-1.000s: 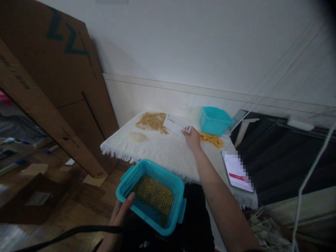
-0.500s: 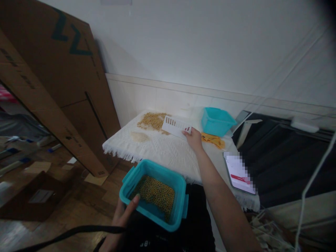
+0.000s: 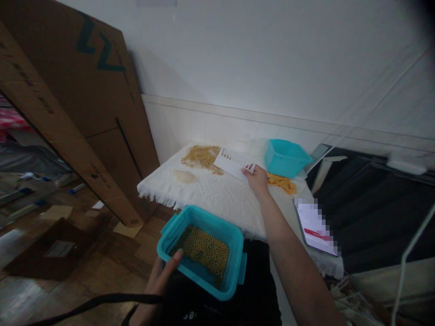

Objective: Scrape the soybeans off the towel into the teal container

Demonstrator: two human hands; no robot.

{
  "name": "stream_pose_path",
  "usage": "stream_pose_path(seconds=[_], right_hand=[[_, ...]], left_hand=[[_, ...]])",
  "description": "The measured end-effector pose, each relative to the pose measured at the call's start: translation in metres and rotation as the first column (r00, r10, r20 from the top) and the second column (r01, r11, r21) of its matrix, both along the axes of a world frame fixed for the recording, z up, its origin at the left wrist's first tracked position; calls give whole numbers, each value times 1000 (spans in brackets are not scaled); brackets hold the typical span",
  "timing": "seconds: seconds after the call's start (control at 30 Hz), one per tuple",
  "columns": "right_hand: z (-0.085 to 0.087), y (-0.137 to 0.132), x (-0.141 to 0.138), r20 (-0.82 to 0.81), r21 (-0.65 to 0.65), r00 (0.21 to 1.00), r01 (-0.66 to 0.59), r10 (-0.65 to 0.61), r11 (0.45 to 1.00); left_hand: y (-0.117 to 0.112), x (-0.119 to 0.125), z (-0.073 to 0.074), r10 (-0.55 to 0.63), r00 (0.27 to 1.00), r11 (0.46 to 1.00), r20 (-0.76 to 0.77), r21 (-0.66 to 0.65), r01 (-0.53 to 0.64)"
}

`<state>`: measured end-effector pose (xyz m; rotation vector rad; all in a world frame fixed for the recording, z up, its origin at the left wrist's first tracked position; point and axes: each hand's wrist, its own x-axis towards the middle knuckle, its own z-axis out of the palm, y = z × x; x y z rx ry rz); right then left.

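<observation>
My left hand (image 3: 163, 274) grips the near left rim of a turquoise plastic basket (image 3: 234, 271), thumb over the edge. Yellow soybeans (image 3: 204, 249) cover much of its bottom. Over the table, my right hand (image 3: 256, 179) is closed on the right end of a white printed card (image 3: 233, 164). The card's left end is at a spread-out heap of soybeans (image 3: 200, 156) on the white fringed tablecloth (image 3: 217, 194). A small pale heap of fine grains (image 3: 184, 176) lies nearer the table's left edge.
A second turquoise basket (image 3: 287, 158) stands at the back right beside a yellow cloth (image 3: 282, 183). A phone or tablet (image 3: 316, 231) lies on the right edge. A tall cardboard box (image 3: 102, 104) leans at left; a white cable (image 3: 408, 258) hangs at right.
The view has turned slightly left, so everything appears shifted a little to the right. The card lies slightly farther right of the soybean heap. Both hands keep their hold.
</observation>
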<state>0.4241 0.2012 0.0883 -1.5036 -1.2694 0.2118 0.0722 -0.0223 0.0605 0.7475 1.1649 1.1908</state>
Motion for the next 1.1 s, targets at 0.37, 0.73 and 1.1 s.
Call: stream_pose_path(seconds=[0.37,0.73,1.1], right_hand=[[22,19,41,-25,-75,997,-76,74,994],[24,55,7,-269,36,950,-154,158,987],[17,55,-3,-239,29,937,-256,256,966]], left_hand=[[6,-9,-2,46,993,988,-106,-143,-61],[7,-16,-14,-68,991,993,-119,-106,55],[4,-14,-8,-89,995,990,-36,-116,85]])
